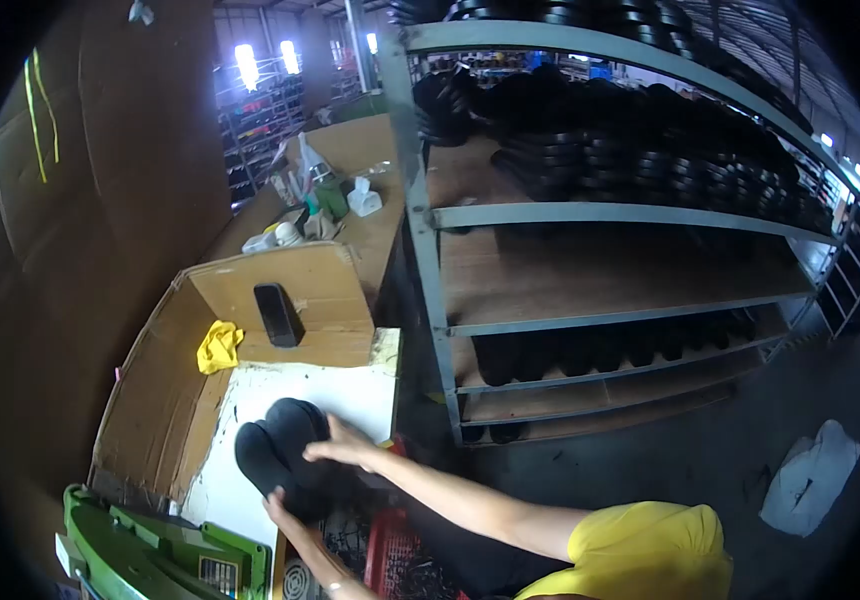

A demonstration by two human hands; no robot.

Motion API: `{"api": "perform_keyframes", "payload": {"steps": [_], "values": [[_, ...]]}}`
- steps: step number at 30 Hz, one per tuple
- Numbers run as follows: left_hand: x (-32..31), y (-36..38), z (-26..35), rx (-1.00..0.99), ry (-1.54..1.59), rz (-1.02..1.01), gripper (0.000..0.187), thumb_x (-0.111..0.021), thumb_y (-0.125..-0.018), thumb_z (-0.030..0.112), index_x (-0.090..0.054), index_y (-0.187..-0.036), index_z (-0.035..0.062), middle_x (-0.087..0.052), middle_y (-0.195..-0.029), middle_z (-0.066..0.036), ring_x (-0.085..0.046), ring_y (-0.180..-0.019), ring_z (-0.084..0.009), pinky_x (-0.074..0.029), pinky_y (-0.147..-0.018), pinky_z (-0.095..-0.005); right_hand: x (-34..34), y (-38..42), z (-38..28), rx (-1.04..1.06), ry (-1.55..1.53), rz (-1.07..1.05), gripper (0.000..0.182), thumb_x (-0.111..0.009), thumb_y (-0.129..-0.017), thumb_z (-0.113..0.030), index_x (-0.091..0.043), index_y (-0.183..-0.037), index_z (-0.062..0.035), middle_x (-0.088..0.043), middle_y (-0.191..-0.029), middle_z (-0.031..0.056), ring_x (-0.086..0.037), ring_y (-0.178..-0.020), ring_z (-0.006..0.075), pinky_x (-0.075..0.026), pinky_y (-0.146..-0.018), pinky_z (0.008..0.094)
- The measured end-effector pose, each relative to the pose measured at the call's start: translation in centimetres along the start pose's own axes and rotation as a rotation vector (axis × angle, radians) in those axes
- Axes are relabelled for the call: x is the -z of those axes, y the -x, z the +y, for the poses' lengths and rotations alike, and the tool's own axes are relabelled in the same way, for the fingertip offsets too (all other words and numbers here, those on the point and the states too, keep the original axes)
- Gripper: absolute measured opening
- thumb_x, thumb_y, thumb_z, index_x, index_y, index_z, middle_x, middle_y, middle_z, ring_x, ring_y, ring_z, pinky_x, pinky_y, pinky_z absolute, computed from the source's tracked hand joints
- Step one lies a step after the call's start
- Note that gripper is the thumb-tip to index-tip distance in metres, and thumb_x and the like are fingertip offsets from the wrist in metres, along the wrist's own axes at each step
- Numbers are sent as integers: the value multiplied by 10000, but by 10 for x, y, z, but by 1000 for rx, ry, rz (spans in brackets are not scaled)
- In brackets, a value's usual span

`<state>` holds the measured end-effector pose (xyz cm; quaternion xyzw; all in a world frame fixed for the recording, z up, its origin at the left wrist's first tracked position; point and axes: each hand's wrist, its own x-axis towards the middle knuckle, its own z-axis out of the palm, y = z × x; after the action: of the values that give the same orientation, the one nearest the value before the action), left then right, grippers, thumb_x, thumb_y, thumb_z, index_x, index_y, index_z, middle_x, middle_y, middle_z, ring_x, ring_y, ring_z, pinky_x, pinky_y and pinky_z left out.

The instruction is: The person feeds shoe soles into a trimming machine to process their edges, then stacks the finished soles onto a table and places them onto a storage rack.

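Observation:
On the white tabletop (222,430) lie black shoe-sole-shaped pieces (272,447), side by side and partly overlapping. My right hand (345,447) reaches in from the right and touches the upper right side of these pieces, with its fingers extended and apart. At their lower edge is my left hand (278,507), its thumb and fingers closed around the rim of the nearer piece. The lower part of the pieces is dark and hard to make out.
Cardboard walls (280,262) edge the table, with a phone (278,315) and a yellow cloth (219,347) against them. A green machine (140,550) stands at lower left, a red crate (390,550) below. The metal rack (630,213) on the right holds stacked black pieces.

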<state>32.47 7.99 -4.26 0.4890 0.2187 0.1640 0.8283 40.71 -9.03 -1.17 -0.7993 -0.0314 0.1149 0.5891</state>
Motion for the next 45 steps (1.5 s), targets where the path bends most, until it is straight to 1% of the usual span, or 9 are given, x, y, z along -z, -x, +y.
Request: {"api": "perform_keyframes", "payload": {"steps": [7, 12, 20, 23, 26, 30, 39, 43, 45], "values": [[-34, 89, -62, 281, 245, -282, 611, -570, -643, 246, -517, -1203, 6, -598, -1095, -137, -582, -1012, -320, -480, -910, -437, 73, 111, 60, 30, -213, 51, 1131, -723, -643, -350, -45, -1481, -6, -105, -1527, 235, -88, -1430, 324, -133, -1152, 392], [-69, 138, -81, 383, 239, -259, 573, -560, -592, 205, -551, -1135, 22, -606, -1059, -119, -586, -972, -330, -485, -889, -443, 110, 151, 92, 91, -221, 224, 1069, -703, -663, -362, -105, -1481, -24, -164, -1508, 261, -167, -1414, 339, -161, -1141, 392], [-233, 246, 39, -99, 160, -880, 726, -521, -526, 163, -489, -1231, -8, -573, -1062, -154, -592, -937, -315, -489, -858, -397, 260, 307, -57, 763, -362, 523, 1066, -691, -692, -222, -8, -1476, 12, -176, -1491, 210, -189, -1387, 311, -156, -1131, 411], [-338, 304, 118, -291, -32, -1160, 931, -597, -518, 121, -258, -1380, 30, -430, -1251, -169, -478, -1112, -300, -418, -946, -386, 334, 351, -97, 870, -360, 755, 1028, -660, -701, -191, -22, -1491, -33, -249, -1467, 181, -312, -1331, 280, -255, -1093, 399], [-444, 365, 177, -416, 23, -1437, 1118, -659, -543, 101, -53, -1482, 73, -311, -1388, -216, -400, -1224, -307, -376, -996, -396, 409, 388, -157, 985, -467, 985, 871, -634, -719, -176, -195, -1461, -55, -441, -1289, 127, -480, -1138, 221, -400, -957, 348], [-574, 426, 218, -499, 182, -1594, 1154, -678, -594, 134, 56, -1484, 101, -261, -1398, -334, -398, -1218, -376, -241, -1067, -495, 511, 410, -235, 1281, -435, 1102, 233, -607, -807, -213, -629, -957, -36, -645, -859, 54, -639, -777, 156, -525, -700, 277], [-736, 471, 209, -232, 81, -1430, 1035, -635, -657, 174, -19, -1487, 201, -406, -1320, -239, -522, -1072, -389, -369, -923, -595, 699, 417, -294, 750, -450, 792, 207, -644, -744, -287, -626, -804, -90, -636, -761, 45, -602, -670, 194, -510, -653, 362], [-786, 437, 192, 200, -186, -1433, 332, -536, -809, 392, -583, -1006, 128, -614, -1061, -124, -564, -993, -362, -263, -936, -689, 729, 394, -293, 423, -454, 877, 361, -644, -754, -474, -616, -767, -115, -621, -728, 43, -605, -629, 190, -507, -599, 373], [-778, 437, 190, 156, -255, -1383, 396, -514, -861, 451, -564, -1089, 131, -595, -1127, -137, -548, -1054, -368, -252, -936, -707, 748, 378, -290, 435, -467, 896, 442, -626, -759, -541, -619, -855, -110, -632, -795, 62, -624, -687, 205, -519, -649, 411]]}}
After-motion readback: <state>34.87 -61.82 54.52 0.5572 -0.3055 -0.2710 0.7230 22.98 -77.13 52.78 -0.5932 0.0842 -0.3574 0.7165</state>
